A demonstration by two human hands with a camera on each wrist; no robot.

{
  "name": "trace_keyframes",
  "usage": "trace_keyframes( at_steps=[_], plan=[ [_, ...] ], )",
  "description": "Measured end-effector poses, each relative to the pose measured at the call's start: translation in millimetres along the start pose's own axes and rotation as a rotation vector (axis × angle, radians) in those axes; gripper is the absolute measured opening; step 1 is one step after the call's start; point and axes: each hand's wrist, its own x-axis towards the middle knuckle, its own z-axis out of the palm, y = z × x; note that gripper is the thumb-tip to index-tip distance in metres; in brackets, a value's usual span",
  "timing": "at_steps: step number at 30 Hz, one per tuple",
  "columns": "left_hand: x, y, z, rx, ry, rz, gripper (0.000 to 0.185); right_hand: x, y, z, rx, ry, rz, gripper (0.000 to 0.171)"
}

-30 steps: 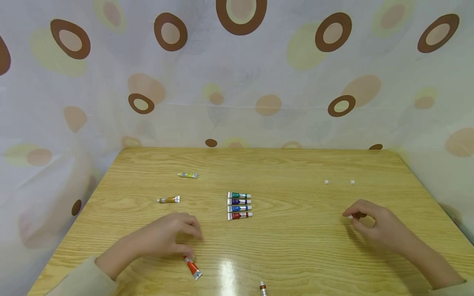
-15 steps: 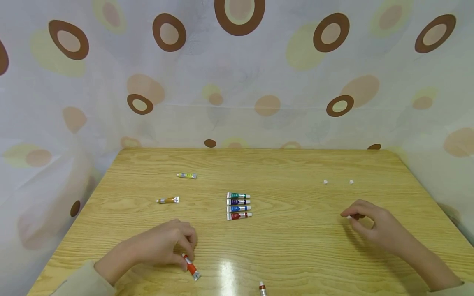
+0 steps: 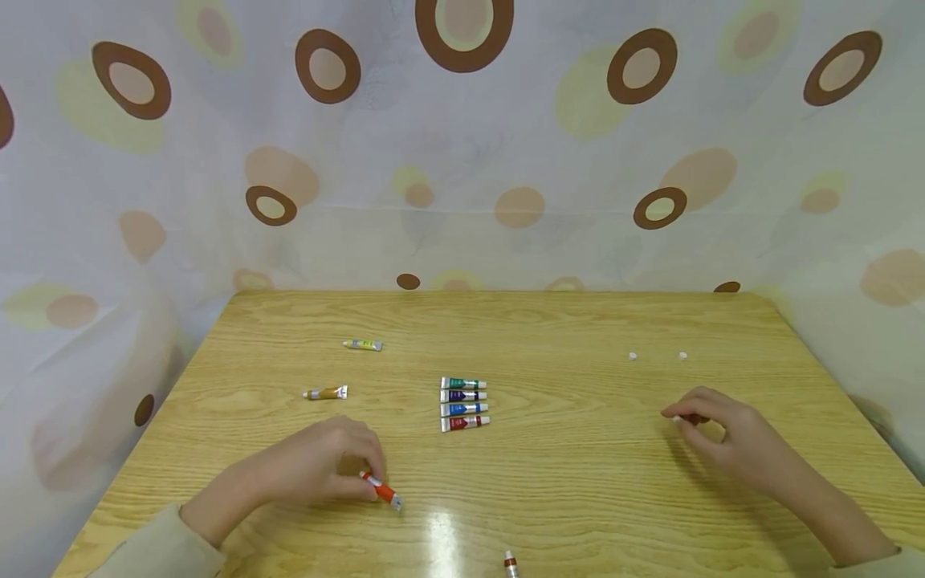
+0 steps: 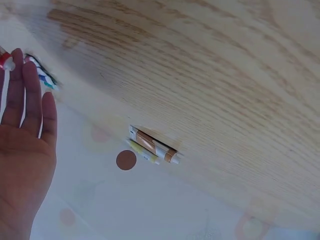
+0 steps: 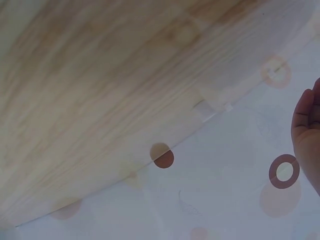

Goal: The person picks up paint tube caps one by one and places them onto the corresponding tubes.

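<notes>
Between the thumb and fingers of my left hand point(image 3: 321, 461), an orange-red paint tube point(image 3: 385, 491) is pinched near its capped end, its flat silver tail pointing right and toward me. The left wrist view shows only the white cap end of that tube point(image 4: 7, 63) at the left edge, by the fingertips. My right hand point(image 3: 737, 433), over the right part of the table, pinches a small white piece point(image 3: 677, 418), mostly covered by the fingertips. Two small white caps point(image 3: 632, 356) lie beyond it. In the right wrist view only the edge of the right hand point(image 5: 307, 130) shows.
Several paint tubes point(image 3: 464, 409), green, purple, blue and dark red, lie in a stacked row mid-table. An ochre tube point(image 3: 327, 393) and a yellow tube point(image 3: 363, 345) lie at the left. A brown tube point(image 3: 511, 563) sits at the near edge. A patterned curtain point(image 3: 462, 160) surrounds the table point(image 3: 564, 482).
My left hand has closed its fingers on the orange-red tube and shifted it slightly away from me and right, turning it. The right hand has stayed almost still.
</notes>
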Motion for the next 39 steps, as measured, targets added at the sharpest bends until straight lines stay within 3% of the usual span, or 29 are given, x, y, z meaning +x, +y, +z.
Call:
trace_keyframes(
  at_steps=[7,14,19,30,39],
  plan=[
    [3.1,-2.3,-2.8,-0.005,0.039,-0.098,0.002,3,-3,-1,-0.011,-0.011,0.011,0.031],
    [11.3,-4.4,-3.1,-0.139,0.124,-0.101,0.01,4,-5,-2,0.001,-0.023,0.041,0.03],
    [17.8,-3.6,-3.5,-0.178,0.186,-0.073,0.008,6,-8,-1,0.005,-0.006,0.036,0.031],
    [33.8,0.6,-2.4,-0.233,0.32,-0.153,0.018,10,-11,2,0.007,0.04,0.029,0.034],
    [50.2,6.9,1.0,-0.349,0.365,-0.195,0.025,19,-19,5,0.038,0.075,0.004,0.035]
  ],
)
